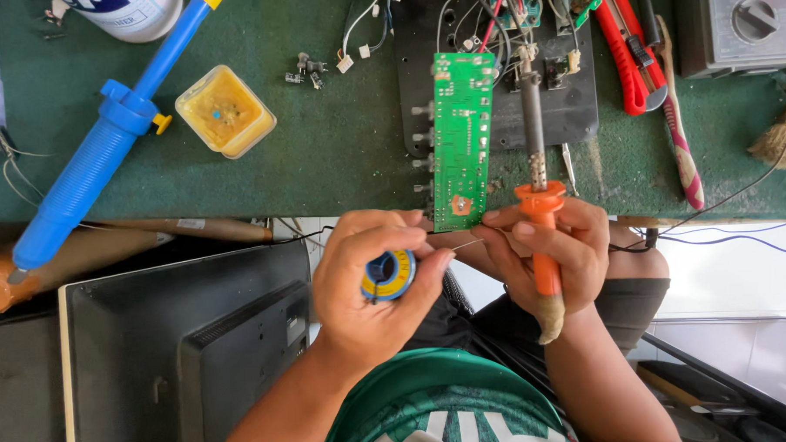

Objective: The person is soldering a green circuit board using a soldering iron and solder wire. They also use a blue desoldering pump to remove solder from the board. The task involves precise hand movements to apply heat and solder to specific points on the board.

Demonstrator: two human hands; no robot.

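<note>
Left hand fingers clamping light solder spool, thin wire bending easily; right hand gripping soldering iron by orange handle, hot tip near circuit board at desk front edge.

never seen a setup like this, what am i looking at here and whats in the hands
This is one picture from a camera worn on a person's head, looking down at their own two bare hands over a green-covered workbench. No machine is involved. The left hand holds a small spool of solder wire, with a thin strand pulled toward the right. The right hand holds a soldering iron by its orange handle, tip pointing away across the bench. Beside the iron lies a long green circuit board on a black panel. Also on the bench: a blue desoldering pump, a yellow tub of paste, a red utility knife and a toothbrush.
</note>
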